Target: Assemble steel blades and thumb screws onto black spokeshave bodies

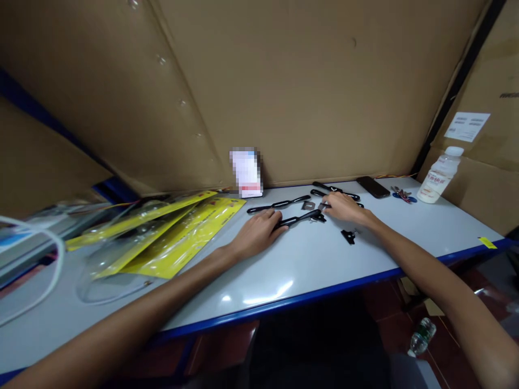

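Note:
My left hand rests on the table with its fingers closed around the near end of a long black handle. That handle points up and right, its far end beside a small black bracket. My right hand reaches in from the right, fingers bent together at a small greyish piece beside other black handles; its grip is partly hidden. Between the hands lies a flat metal plate. Another black handle lies behind my left hand. Nearer me is a second black bracket.
Yellow-backed clear packages are stacked at the left, near a white cable. A lit phone leans on the cardboard wall. A dark phone, keys and a bottle stand or lie at the right.

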`<state>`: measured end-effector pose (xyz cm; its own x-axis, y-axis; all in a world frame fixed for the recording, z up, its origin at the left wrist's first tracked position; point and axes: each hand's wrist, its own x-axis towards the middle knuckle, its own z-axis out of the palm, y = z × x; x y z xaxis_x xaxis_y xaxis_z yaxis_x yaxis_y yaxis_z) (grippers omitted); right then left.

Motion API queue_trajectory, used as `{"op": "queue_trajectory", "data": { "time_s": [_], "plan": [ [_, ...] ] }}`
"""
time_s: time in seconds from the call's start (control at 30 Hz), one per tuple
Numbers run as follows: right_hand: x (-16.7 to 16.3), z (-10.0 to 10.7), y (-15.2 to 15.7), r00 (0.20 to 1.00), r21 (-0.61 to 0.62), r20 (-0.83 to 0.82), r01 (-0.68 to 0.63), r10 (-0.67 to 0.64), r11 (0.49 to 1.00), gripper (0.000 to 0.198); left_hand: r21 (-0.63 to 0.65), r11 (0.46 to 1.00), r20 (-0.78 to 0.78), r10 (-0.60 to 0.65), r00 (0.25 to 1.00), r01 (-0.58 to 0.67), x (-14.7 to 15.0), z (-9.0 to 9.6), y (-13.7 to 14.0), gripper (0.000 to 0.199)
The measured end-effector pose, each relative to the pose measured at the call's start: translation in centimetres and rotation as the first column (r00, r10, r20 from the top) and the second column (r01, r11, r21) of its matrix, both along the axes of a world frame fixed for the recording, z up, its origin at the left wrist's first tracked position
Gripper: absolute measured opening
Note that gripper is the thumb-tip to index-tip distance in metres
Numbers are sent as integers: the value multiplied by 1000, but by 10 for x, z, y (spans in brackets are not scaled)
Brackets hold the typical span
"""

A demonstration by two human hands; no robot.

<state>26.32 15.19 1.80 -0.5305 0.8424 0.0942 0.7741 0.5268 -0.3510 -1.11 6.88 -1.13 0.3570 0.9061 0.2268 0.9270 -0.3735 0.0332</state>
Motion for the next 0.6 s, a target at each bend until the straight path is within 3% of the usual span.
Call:
{"op": "queue_trajectory", "data": {
  "time_s": [0.23, 0.43, 0.6],
  "plan": [
    [-2, 1, 13, 998, -36, 56, 43, -41, 998, 24, -96, 995, 257, 64, 964, -40, 9, -3, 0, 33],
    [-15, 11, 30, 989, -205, 135, 93, -66, 974, 14, -184, 982, 264, 84, 961, -36, 6, 0, 19, 31],
    [-23, 18, 42, 982, -234, 178, 98, -57, 967, 22, -235, 970, 230, 119, 966, -64, 9, 5, 30, 26]
  ]
}}
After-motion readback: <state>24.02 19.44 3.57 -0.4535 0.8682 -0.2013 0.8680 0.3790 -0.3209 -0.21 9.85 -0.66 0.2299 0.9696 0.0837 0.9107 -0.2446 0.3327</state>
